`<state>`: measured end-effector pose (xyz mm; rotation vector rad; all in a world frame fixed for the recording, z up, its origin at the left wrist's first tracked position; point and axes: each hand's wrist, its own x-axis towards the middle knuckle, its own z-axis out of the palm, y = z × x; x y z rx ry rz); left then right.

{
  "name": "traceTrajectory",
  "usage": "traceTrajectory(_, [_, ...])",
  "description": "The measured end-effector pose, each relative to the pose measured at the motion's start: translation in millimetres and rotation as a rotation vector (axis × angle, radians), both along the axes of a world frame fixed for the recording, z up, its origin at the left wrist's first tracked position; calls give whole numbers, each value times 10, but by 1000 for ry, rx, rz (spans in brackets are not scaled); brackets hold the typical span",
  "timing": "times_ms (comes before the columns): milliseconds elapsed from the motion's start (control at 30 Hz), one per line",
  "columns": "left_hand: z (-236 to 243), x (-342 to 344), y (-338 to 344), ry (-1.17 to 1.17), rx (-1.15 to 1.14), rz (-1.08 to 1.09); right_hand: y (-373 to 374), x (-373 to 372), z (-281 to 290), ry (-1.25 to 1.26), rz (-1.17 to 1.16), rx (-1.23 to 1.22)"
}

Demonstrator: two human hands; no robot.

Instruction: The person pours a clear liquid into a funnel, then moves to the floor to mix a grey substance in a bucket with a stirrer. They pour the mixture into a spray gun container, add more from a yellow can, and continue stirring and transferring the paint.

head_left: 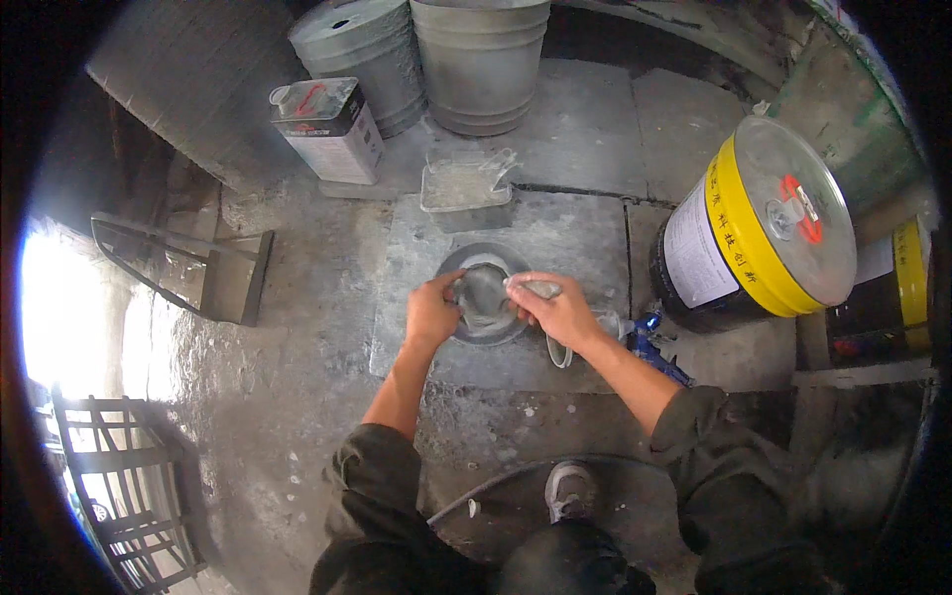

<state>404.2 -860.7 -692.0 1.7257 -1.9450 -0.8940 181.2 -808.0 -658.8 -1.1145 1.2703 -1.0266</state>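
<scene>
At the middle of the floor slab sits a round grey dish (451, 260) with a smaller grey cup (484, 290) standing in its centre. My left hand (433, 312) has its fingers closed on the cup's left rim. On the other side my right hand (557, 307) pinches a short pale stick-like tool (540, 289), whose exact kind I cannot make out, at the cup's right rim. Just right of that wrist lies a blue spray gun (654, 347), partly covered by my forearm. A whitish ring-shaped thing (559, 352) shows below the right hand.
Beyond the dish stands a paint-crusted rectangular tin (466, 188). Farther back are a square can (332, 134) and two grey drums (481, 69). A black and yellow drum (759, 218) stands right. A window-shaped frame (188, 268) and a slatted rack (129, 486) are left; a hose (516, 474) crosses near my shoe.
</scene>
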Motion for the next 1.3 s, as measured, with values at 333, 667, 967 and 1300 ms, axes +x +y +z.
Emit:
traceTrajectory(333, [530,4,195,-102,-525,-292,59,-105,183,360,-183,-282])
traceTrajectory(667, [659,666,151,232,-232,74,153,35,477,977,436,-251])
traceTrajectory(967, [-21,1756,606,387,337,530,155,152,225,893,227,-346])
traceTrajectory(1300, [-421,1756,823,327,274,468,280,337,198,888,145,-251])
